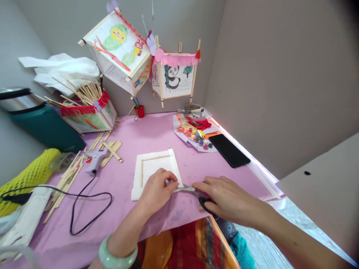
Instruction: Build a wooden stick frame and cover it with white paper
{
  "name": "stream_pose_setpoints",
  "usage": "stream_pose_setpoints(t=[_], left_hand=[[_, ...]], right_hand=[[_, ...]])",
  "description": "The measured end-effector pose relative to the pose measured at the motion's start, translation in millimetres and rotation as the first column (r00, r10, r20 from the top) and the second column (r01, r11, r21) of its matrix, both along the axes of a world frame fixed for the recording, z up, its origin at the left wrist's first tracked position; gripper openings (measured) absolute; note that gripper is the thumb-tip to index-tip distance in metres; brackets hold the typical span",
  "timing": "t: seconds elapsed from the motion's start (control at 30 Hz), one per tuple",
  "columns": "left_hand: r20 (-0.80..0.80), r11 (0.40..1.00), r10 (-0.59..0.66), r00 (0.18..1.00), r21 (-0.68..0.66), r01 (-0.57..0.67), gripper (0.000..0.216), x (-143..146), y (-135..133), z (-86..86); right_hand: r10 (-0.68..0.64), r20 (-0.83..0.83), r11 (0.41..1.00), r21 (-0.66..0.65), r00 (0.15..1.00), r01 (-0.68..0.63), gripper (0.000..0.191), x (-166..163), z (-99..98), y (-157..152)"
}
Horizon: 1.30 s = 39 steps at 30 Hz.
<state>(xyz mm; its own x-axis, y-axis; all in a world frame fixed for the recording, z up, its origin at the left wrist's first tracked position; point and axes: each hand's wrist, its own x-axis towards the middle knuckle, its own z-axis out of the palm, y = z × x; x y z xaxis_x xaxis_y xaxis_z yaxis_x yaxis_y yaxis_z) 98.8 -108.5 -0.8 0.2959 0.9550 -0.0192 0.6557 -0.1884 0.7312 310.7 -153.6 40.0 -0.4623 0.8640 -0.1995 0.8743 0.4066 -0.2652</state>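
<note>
In the head view a white paper panel (157,168) with thin wooden sticks along its edges lies on the pink-covered table near the front edge. My left hand (157,188), with a pale green bangle on the wrist, pinches the near right corner of this panel. In my right hand (224,198) is a pair of scissors (206,203) with black handles, my fingers wrapped round them. The scissor blades point left and reach the panel's corner beside my left fingertips. Exactly where they touch the paper is partly hidden by my fingers.
A lilac glue gun (97,158) with a looping black cord lies left, among loose wooden sticks (66,183). A black phone (229,150) and small paint pots (200,140) are at right. Behind stand a teal bottle (45,125), a stick-filled box (88,117) and hanging paper lanterns (176,80).
</note>
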Motion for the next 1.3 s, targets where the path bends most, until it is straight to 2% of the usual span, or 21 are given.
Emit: stream_pose_setpoints(t=[0.17,0.37,0.83,1.13,1.3], left_hand=[[-0.008,1.0,0.006,1.0,-0.004,-0.006,0.011,0.6,-0.6,1.9],[0.003,1.0,0.008,1.0,-0.003,-0.008,0.011,0.4,-0.3,0.8],[0.009,0.999,0.032,0.999,-0.018,-0.032,0.012,1.4,-0.2,2.3],[0.076,0.999,0.046,0.996,-0.027,-0.044,0.013,-1.0,3.3,-5.8],[0.105,0.997,0.07,0.992,-0.045,-0.065,0.011,-0.8,3.3,-6.4]], right_hand=[[-0.019,-0.023,0.999,-0.026,1.0,0.018,0.018,-2.8,0.4,-2.0],[-0.003,0.013,1.0,0.018,1.0,0.003,0.012,-4.9,-1.8,-0.9],[0.029,0.025,0.997,0.066,0.999,-0.031,0.016,-1.4,-5.6,0.0],[0.026,0.029,0.997,0.067,0.999,-0.028,0.013,-6.6,-3.4,2.5],[0.045,0.044,0.995,0.088,0.998,-0.049,0.013,-11.3,-9.7,6.8]])
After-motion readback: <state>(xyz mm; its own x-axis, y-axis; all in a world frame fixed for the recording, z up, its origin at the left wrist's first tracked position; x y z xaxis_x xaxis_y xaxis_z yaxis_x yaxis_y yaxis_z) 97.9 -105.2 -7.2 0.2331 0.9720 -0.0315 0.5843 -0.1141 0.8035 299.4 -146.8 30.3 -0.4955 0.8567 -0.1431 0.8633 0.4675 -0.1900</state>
